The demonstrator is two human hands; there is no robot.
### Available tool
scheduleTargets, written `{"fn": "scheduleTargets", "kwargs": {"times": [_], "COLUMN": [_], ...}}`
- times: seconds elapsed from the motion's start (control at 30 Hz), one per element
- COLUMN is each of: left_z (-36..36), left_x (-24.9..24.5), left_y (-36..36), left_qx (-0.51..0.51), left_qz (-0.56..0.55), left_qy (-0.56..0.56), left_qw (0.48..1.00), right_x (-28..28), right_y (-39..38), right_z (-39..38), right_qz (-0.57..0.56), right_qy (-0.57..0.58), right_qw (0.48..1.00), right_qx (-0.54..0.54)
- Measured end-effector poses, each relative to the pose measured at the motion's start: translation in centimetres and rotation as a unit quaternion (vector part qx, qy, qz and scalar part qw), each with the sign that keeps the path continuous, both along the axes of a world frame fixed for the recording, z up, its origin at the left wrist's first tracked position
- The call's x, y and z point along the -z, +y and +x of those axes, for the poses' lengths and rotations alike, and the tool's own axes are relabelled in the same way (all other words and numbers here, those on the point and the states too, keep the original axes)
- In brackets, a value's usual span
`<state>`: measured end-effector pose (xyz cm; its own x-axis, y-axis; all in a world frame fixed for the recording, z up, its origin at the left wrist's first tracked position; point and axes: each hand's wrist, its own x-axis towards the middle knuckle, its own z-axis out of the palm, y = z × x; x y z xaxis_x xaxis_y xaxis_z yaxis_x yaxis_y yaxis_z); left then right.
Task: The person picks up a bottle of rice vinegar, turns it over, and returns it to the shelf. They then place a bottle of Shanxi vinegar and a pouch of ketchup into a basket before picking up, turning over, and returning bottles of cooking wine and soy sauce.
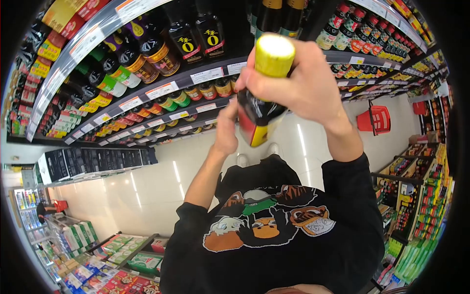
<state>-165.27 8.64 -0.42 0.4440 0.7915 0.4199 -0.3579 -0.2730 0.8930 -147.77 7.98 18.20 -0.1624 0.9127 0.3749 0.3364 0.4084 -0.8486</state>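
A dark sauce bottle (262,109) with a yellow cap and a red and yellow label is held up in front of my chest, its cap towards the camera. My right hand (313,88) is closed round its neck, just below the cap. Along the bottle's left side rests my left hand (226,128), its fingers partly hidden behind the bottle. Just beyond, the shelf holds black bottles (210,34) marked with a yellow 0.
The curved shelf edge (161,89) carries price tags, with more sauce bottles (159,51) above it. A red shopping basket (374,120) stands on the floor (313,161) to the right. Stocked racks (406,196) line the right side. Boxed goods (122,250) lie behind on the left.
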Motion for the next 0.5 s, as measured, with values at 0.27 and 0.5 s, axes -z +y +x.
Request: {"fn": "scheduleTargets", "kwargs": {"times": [0.27,0.5], "left_z": [6.4,15.0], "left_x": [3.4,-1.5], "left_y": [-5.2,-9.3], "left_qx": [0.066,0.199], "left_qz": [-0.201,-0.412], "left_qy": [-0.026,-0.121], "left_qw": [0.977,0.881], "right_x": [3.1,7.1], "right_y": [-1.2,-6.6], "right_z": [3.7,14.3], "right_qz": [-0.035,-0.053], "right_qy": [0.009,0.113], "right_qw": [0.996,0.990], "right_qx": [0.078,0.066]}}
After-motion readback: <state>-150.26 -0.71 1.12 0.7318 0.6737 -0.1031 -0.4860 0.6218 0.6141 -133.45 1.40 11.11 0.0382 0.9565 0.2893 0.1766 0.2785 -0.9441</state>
